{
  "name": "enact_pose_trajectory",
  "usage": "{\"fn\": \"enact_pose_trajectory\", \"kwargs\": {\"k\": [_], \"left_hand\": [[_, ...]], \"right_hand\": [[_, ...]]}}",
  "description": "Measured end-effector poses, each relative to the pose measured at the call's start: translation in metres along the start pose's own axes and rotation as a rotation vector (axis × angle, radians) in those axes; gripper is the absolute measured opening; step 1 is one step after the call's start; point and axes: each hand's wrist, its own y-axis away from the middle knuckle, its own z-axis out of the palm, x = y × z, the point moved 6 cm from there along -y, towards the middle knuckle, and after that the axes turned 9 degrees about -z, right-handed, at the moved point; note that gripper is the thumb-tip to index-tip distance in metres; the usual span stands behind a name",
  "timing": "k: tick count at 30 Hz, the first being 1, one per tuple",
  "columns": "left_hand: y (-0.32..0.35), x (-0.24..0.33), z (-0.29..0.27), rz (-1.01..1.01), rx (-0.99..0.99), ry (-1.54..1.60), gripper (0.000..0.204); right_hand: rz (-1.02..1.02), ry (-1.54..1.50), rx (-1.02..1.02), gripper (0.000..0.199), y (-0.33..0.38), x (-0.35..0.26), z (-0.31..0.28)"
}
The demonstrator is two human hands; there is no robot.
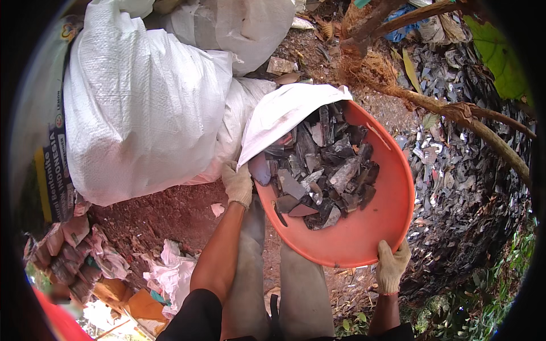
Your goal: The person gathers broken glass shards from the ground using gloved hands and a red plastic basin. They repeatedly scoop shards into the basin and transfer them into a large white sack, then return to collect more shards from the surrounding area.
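Note:
An orange basin (pixel 387 182) is tilted in front of my legs, its far left side covered by the mouth of a white woven sack (pixel 296 108). Dark, shiny, glass-like shards (pixel 335 170) are heaped in the basin towards the sack. My left hand (pixel 237 184), in a cream knitted glove, is closed at the sack's lower edge beside the basin's left rim; its fingertips are partly hidden. My right hand (pixel 392 266), gloved the same way, grips the basin's near right rim, with the fingers wrapped over it.
Big filled white sacks (pixel 148 108) stand at the left and far side. A large heap of dark shards (pixel 455 216) covers the ground at right. Branches (pixel 472 122) reach across the upper right. Crumpled packaging (pixel 173 273) lies at the lower left on reddish soil.

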Motion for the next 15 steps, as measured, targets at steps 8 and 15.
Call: {"fn": "enact_pose_trajectory", "kwargs": {"k": [8, 15], "left_hand": [[0.094, 0.044, -0.023, 0.196, -0.103, -0.141, 0.045], [0.072, 0.063, 0.001, 0.504, -0.148, -0.283, 0.042]], "right_hand": [[-0.294, 0.531, -0.214, 0.007, 0.013, -0.072, -0.011], [-0.247, 0.478, -0.262, 0.005, -0.013, -0.101, 0.005]]}}
